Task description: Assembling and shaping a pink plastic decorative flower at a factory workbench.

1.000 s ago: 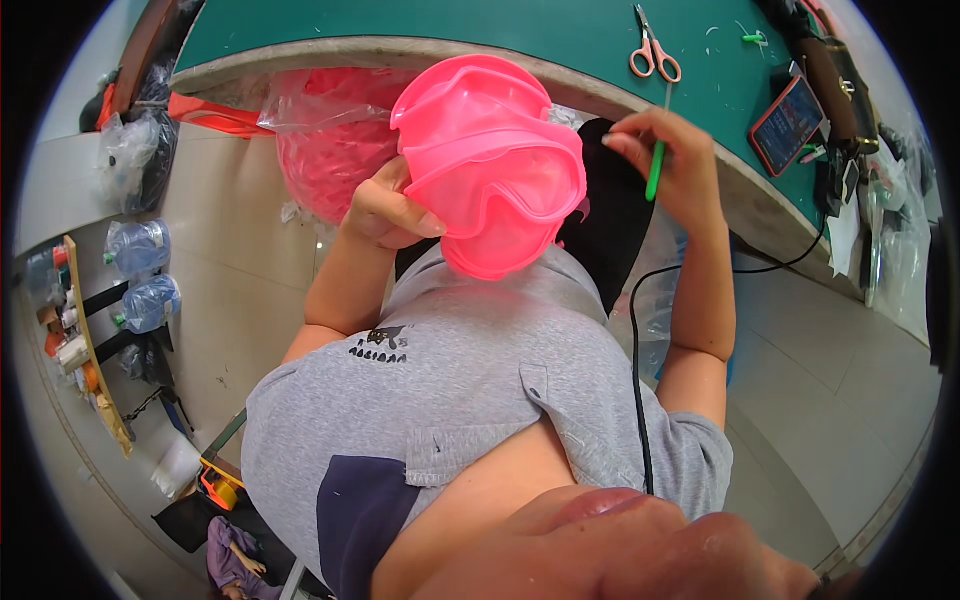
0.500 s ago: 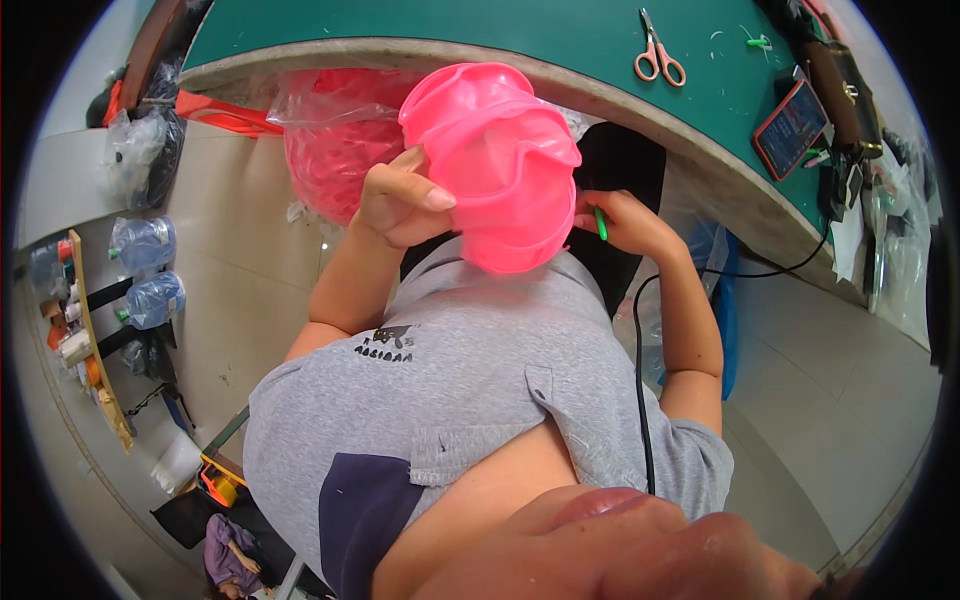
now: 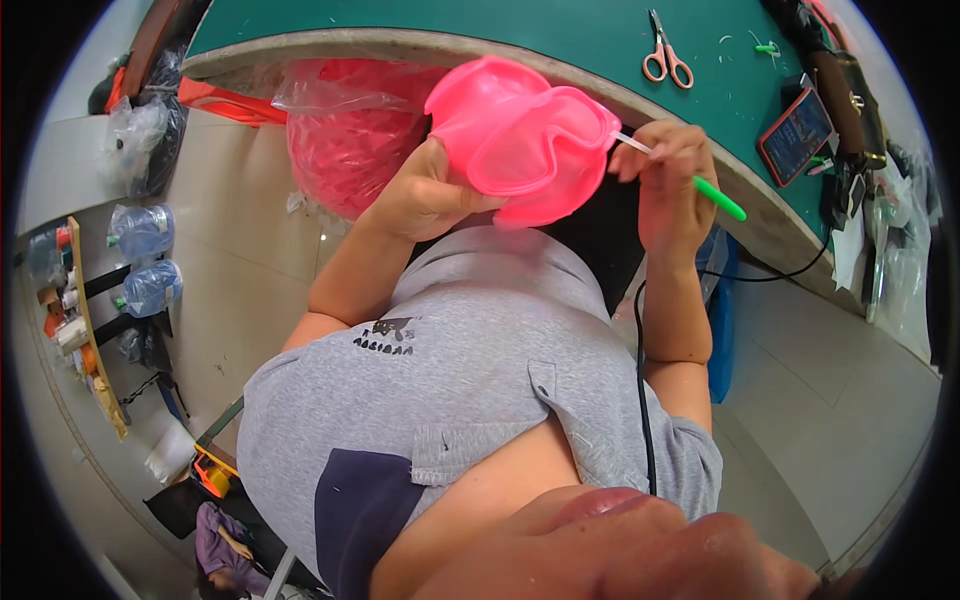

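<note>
My left hand (image 3: 430,193) grips the near left side of a bright pink rubbery mask-shaped piece (image 3: 540,140), thumb on top. The piece has curved raised rims and a wavy inner outline. It is held up over my lap, just off the table's front edge. In my right hand (image 3: 672,170) is a slim tool with a green handle (image 3: 720,198). Its thin pale shaft points left and reaches the pink piece's right edge. Whether the tip cuts into the edge I cannot tell.
Scissors with pink handles (image 3: 668,65), green bits (image 3: 766,48) and a phone (image 3: 797,133) lie on the green table (image 3: 480,25). A clear bag of pink pieces (image 3: 345,150) hangs below its edge. A black cable (image 3: 641,380) crosses my right side. Someone in purple (image 3: 222,540) is behind.
My right hand has risen and brought the green-handled tool up to the pink piece's right edge. The pink piece has tilted and shifted slightly right in my left hand.
</note>
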Available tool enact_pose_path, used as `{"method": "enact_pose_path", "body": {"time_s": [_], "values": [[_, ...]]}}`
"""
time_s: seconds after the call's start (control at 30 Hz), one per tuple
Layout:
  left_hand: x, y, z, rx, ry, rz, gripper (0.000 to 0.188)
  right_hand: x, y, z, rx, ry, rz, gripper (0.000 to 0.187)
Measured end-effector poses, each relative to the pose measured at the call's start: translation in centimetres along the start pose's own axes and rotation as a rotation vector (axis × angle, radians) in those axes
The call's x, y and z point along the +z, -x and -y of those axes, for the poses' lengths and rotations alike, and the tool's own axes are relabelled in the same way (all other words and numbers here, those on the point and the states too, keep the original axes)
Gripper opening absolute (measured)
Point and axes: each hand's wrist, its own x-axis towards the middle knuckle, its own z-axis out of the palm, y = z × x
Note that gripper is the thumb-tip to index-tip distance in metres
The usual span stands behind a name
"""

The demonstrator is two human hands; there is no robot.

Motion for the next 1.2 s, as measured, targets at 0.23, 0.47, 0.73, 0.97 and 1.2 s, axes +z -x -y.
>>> {"method": "enact_pose_path", "body": {"time_s": [0.23,0.47,0.73,0.97,1.2], "values": [[0.4,0.1,0.3,0.108,-0.168,-0.02,0.054,2.3,-0.1,0.8,-0.04,0.142,0.091,0.016],[0.1,-0.1,0.6,0.018,-0.105,-0.026,0.049,2.1,-1.1,0.3,-0.124,0.254,0.022,0.024],[0.8,-0.5,1.2,0.058,-0.211,-0.049,0.043,3.2,-1.5,0.0,-0.344,0.664,0.244,0.027],[-1.2,0.0,0.8,-0.096,-0.558,0.06,0.03,3.3,-0.1,-3.0,-0.458,0.736,0.317,0.018],[-17.3,1.3,-4.5,0.226,-1.854,-0.455,0.042,2.7,-1.2,-0.3,-0.455,0.564,-0.055,0.015]]}}
